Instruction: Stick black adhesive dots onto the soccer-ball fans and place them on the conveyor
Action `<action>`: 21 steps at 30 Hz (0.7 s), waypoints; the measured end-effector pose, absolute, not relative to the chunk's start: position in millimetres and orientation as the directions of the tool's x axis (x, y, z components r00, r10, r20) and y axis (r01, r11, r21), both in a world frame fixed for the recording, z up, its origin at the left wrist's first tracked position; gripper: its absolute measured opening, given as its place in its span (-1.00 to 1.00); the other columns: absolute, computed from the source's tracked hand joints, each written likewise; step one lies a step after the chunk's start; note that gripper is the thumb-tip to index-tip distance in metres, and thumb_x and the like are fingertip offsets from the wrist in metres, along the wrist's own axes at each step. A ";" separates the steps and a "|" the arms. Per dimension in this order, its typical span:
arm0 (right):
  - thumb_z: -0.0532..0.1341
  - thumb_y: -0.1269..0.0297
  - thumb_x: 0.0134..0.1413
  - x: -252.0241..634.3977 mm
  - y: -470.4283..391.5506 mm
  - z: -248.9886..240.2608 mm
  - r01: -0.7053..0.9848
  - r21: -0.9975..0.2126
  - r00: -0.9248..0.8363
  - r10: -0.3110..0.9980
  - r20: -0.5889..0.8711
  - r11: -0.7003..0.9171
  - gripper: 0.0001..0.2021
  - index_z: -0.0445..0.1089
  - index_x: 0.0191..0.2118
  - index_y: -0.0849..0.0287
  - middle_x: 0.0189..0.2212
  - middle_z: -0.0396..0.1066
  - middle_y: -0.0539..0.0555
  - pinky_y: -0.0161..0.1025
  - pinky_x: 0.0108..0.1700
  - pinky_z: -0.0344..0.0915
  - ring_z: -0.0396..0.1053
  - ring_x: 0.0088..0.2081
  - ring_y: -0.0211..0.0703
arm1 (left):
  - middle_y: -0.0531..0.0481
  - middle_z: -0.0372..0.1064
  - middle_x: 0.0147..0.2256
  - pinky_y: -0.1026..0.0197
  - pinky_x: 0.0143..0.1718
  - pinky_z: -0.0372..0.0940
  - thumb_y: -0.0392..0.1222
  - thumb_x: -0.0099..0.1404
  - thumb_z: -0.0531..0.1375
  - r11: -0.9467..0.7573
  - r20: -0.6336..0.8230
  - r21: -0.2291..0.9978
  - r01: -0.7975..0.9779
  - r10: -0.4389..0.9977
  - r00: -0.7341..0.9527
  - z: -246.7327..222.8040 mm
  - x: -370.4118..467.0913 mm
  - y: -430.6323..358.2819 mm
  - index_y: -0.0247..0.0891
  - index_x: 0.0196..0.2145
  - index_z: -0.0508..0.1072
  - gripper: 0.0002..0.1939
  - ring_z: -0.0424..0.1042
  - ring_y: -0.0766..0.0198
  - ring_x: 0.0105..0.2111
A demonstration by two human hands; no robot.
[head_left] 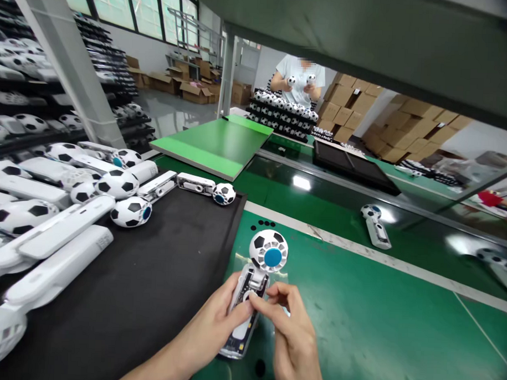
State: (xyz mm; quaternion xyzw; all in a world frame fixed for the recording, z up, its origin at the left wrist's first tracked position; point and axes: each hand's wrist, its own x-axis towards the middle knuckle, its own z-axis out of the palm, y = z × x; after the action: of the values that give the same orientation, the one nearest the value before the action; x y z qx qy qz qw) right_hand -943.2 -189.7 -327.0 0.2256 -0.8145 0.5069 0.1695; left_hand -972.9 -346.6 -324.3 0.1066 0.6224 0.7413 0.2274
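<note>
A handheld fan [242, 328] with a white-and-black football-shaped head [268, 250] and a blue disc on its front stands tilted before me. Its handle lies uncovered, showing the circuit board and inner parts. My left hand [215, 321] is closed around the handle from the left, thumb across its face. My right hand [292, 330] has its fingers curled in at the handle's right side, one fingertip against the inner parts by a small white round piece [247, 295]. Whatever is between these fingertips is hidden.
Several football-headed fans [123, 212] are piled on the black tray [167, 275] at left. Another fan [377, 227] lies on the green conveyor belt. Black discs [260, 368] lie near my hands. A green board [222, 139] stands beyond; a co-worker [301, 75] holds two fans behind stacked trays.
</note>
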 end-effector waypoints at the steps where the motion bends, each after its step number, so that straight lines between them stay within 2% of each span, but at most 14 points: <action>1: -0.17 0.53 0.23 -941.6 -190.5 -327.8 -0.520 -0.768 -0.853 -0.170 0.494 0.374 -0.51 0.34 0.03 -0.07 -0.16 0.15 0.12 -0.19 -0.18 0.29 0.27 -0.16 -0.15 | -0.05 0.33 -0.02 0.11 0.05 0.17 0.00 0.27 0.12 -0.135 -0.122 0.969 -0.207 0.467 -0.876 -323.4 -972.5 -346.1 -0.18 0.07 0.24 -0.55 0.30 0.11 -0.02; 4: -0.20 0.47 0.27 -937.4 -193.3 -326.8 -0.475 -0.809 -0.878 -0.132 0.459 0.346 -0.52 0.35 0.01 -0.08 -0.15 0.15 0.11 -0.21 -0.16 0.29 0.28 -0.14 -0.17 | -0.03 0.35 -0.06 0.14 0.01 0.19 -0.04 0.25 0.15 -0.185 -0.142 0.950 -0.251 0.460 -0.877 -320.2 -971.1 -344.6 -0.19 0.04 0.28 -0.58 0.35 0.20 -0.16; 8: -0.15 0.37 0.29 -934.4 -196.2 -321.9 -0.406 -0.870 -0.911 -0.055 0.408 0.278 -0.61 0.34 0.01 -0.03 -0.22 0.21 0.09 -0.24 -0.21 0.30 0.29 -0.25 -0.20 | -0.01 0.37 -0.16 0.21 -0.12 0.25 -0.05 0.23 0.17 -0.248 -0.184 0.914 -0.322 0.455 -0.871 -316.6 -968.8 -343.1 -0.19 0.00 0.31 -0.60 0.33 0.33 -0.35; 10: -0.08 0.29 0.29 -934.9 -197.5 -321.1 -0.285 -0.935 -0.953 0.041 0.300 0.212 -0.71 0.31 -0.01 -0.01 -0.25 0.25 0.05 -0.25 -0.21 0.30 0.30 -0.26 -0.21 | -0.03 0.37 -0.21 0.25 -0.24 0.29 -0.04 0.20 0.19 -0.261 -0.205 0.899 -0.352 0.460 -0.864 -315.5 -968.1 -341.6 -0.21 -0.01 0.31 -0.58 0.34 0.29 -0.34; 12: 0.02 0.18 0.25 -937.3 -199.0 -321.8 -0.151 -0.982 -0.975 0.145 0.167 0.115 -0.75 0.26 -0.01 0.02 -0.20 0.30 0.06 -0.23 -0.15 0.31 0.31 -0.18 -0.17 | -0.04 0.37 -0.30 0.27 -0.37 0.31 -0.03 0.17 0.20 -0.265 -0.254 0.878 -0.397 0.445 -0.859 -314.4 -967.9 -339.2 -0.24 -0.02 0.31 -0.55 0.35 0.27 -0.37; 14: 0.11 0.06 0.17 -941.8 -200.7 -322.9 -0.055 -0.999 -0.983 0.177 0.054 -0.001 -0.63 0.20 0.05 0.05 -0.11 0.33 0.10 -0.18 -0.08 0.30 0.31 -0.10 -0.11 | -0.03 0.36 -0.39 0.28 -0.48 0.31 -0.03 0.15 0.19 -0.266 -0.324 0.852 -0.451 0.409 -0.853 -313.1 -968.0 -336.2 -0.27 -0.03 0.30 -0.54 0.35 0.27 -0.45; 16: 0.14 -0.03 0.11 -947.3 -202.5 -323.1 0.037 -0.994 -0.994 0.097 -0.047 -0.102 -0.53 0.22 0.07 0.08 -0.18 0.37 0.09 -0.17 -0.12 0.33 0.35 -0.18 -0.12 | 0.01 0.33 -0.46 0.28 -0.55 0.31 -0.03 0.14 0.17 -0.269 -0.385 0.828 -0.492 0.365 -0.848 -311.7 -967.9 -334.1 -0.28 -0.03 0.28 -0.54 0.34 0.28 -0.52; 18: 0.11 -0.09 0.10 -952.5 -204.1 -321.8 0.135 -0.975 -0.991 -0.028 -0.132 -0.177 -0.51 0.27 0.05 0.11 -0.38 0.35 0.02 -0.22 -0.30 0.35 0.34 -0.38 -0.18 | 0.02 0.32 -0.48 0.26 -0.57 0.32 -0.01 0.15 0.15 -0.271 -0.409 0.819 -0.507 0.345 -0.845 -310.5 -967.4 -333.5 -0.26 -0.03 0.26 -0.54 0.35 0.26 -0.53; 21: 0.08 -0.12 0.11 -957.0 -205.8 -318.3 0.199 -0.952 -0.975 -0.141 -0.170 -0.231 -0.50 0.28 0.02 0.14 -0.51 0.26 -0.03 -0.29 -0.50 0.27 0.24 -0.54 -0.25 | 0.02 0.33 -0.46 0.24 -0.57 0.34 0.05 0.15 0.15 -0.278 -0.412 0.816 -0.508 0.336 -0.847 -308.7 -966.0 -333.4 -0.22 -0.01 0.22 -0.50 0.37 0.25 -0.54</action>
State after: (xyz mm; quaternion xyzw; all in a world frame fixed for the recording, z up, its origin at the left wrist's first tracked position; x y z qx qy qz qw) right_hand -957.0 -205.8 -318.3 -0.0236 -0.6105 0.7842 -0.1085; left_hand -966.0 -333.4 -308.7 -0.0794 0.5393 0.7953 0.2653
